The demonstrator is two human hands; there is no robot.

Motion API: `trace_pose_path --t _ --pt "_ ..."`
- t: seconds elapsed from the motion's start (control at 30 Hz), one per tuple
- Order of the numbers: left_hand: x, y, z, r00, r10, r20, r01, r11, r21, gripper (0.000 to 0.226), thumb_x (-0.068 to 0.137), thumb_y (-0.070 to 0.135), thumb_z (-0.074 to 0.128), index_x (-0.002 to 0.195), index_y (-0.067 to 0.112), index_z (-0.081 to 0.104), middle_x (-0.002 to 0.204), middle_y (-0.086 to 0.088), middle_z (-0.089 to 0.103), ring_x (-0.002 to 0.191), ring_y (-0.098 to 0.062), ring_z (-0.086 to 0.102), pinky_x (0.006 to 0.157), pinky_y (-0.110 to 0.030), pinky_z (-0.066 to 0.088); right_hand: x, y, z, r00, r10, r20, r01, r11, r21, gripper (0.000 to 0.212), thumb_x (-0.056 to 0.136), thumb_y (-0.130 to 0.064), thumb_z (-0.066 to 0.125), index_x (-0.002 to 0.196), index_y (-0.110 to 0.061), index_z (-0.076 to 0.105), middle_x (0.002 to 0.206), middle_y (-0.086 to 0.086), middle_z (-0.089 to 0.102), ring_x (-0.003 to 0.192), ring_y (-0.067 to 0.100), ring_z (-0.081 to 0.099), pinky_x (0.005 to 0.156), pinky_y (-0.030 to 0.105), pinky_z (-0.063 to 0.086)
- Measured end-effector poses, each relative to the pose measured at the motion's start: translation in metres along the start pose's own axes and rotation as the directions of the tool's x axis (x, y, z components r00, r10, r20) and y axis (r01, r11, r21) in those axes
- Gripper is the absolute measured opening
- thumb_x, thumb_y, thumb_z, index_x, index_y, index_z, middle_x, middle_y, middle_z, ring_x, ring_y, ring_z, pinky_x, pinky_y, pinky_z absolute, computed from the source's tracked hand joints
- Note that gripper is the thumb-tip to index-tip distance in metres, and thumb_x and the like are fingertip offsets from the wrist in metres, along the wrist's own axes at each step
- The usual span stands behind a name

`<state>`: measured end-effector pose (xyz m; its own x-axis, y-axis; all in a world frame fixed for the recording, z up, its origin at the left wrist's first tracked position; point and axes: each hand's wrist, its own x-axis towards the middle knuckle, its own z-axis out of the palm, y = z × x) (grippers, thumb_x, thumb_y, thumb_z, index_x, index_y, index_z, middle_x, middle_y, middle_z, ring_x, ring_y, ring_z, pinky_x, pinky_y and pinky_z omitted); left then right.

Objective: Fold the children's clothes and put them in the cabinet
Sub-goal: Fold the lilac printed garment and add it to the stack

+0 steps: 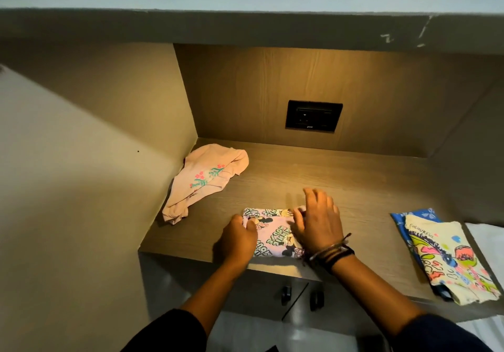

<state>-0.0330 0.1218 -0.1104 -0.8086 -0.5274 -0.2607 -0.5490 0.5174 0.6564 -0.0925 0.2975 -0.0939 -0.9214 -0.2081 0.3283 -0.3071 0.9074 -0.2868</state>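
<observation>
Lying under both hands, the folded lilac garment [272, 233] is pinched by the left hand [240, 238], with the right hand [317, 219] spread flat.

Wooden counter [354, 188]: bare boards are lying open across the middle and back, giving free passage. Peach garment [207, 180] is crowding the left rear corner against the side wall [188, 111]. Folded cartoon-print garment [272, 231] is taking up the front edge. Stacked folded clothes [447, 256] are blocking the right front. Overhead ledge [245, 27] is limiting height.
</observation>
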Motion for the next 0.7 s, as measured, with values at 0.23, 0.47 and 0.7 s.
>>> trace_pose_path --t 0.23,0.47,0.7 --pt "0.004 0.008 -0.005 0.998 -0.063 -0.021 0.064 0.996 0.057 0.024 0.090 0.053 0.049 0.092 0.030 0.055 0.081 0.005 0.068 0.066 -0.013 0.068 0.070 -0.035 0.059 -0.029 -0.010 0.005 0.649 -0.417 0.637 0.539 0.842 0.002 0.095 0.082 -0.079 0.030 0.153 -0.020 0.008 0.163 0.005 0.005 0.149 0.026 0.006 0.119 0.049 0.005" --pt "-0.013 0.017 -0.024 0.986 -0.126 -0.110 0.108 0.982 -0.151 0.039 0.091 0.048 0.056 0.121 0.023 0.050 0.098 -0.001 0.070 0.065 -0.010 0.068 0.052 -0.021 0.055 -0.037 -0.018 -0.003 0.747 -0.507 0.431 0.588 0.805 -0.073 0.045 0.085 -0.036 0.061 0.121 -0.009 0.059 0.129 0.016 0.062 0.107 0.032 0.064 0.081 0.041 0.056" --pt "-0.082 0.055 0.002 0.964 -0.217 0.151 0.263 0.743 -0.615 0.071 0.084 0.061 0.059 0.133 0.013 0.042 0.126 -0.014 0.052 0.101 -0.021 0.053 0.080 -0.037 0.047 -0.044 0.011 -0.042 0.969 -0.123 0.215 0.129 0.992 -0.013 0.027 0.088 -0.036 0.045 0.107 -0.018 0.052 0.097 0.008 0.071 0.080 0.033 0.067 0.059 0.035 0.045"
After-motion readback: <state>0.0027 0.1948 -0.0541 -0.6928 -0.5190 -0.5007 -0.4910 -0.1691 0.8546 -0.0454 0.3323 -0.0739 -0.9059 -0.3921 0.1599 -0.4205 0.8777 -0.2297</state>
